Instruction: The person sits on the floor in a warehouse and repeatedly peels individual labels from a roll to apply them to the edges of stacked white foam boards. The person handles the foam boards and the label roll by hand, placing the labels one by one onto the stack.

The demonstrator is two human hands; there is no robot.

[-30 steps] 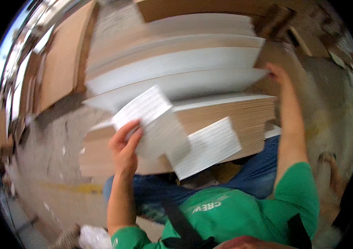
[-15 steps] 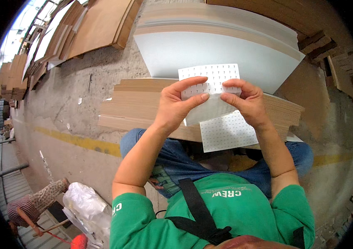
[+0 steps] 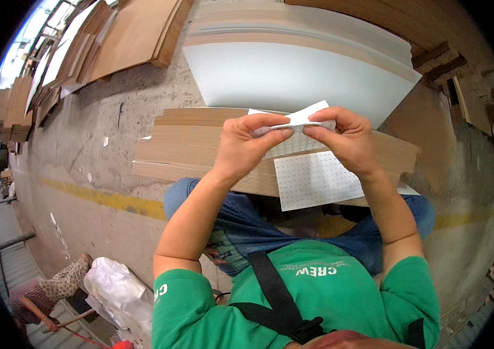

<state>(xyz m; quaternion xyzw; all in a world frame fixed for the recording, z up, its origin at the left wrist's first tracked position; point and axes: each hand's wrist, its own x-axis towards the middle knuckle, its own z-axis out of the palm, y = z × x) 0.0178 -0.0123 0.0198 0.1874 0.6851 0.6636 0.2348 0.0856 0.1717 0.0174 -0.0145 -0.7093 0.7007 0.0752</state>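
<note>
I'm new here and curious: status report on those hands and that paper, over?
Left hand and right hand: both pinching one bent white sheet. Second sheet: lower in view, across part of the board stack. Nothing seen blocking either hand.

A worn concrete floor (image 3: pixel 84 232) is crossed by a yellow line (image 3: pixel 107 199) and dotted with small white scraps (image 3: pixel 105 141). At centre it is covered by a long stack of brown boards (image 3: pixel 188 139), over whose near side 1 white printed sheet (image 3: pixel 316 183) is seen; at upper left, broad brown panels (image 3: pixel 133 41) are stacked
</note>
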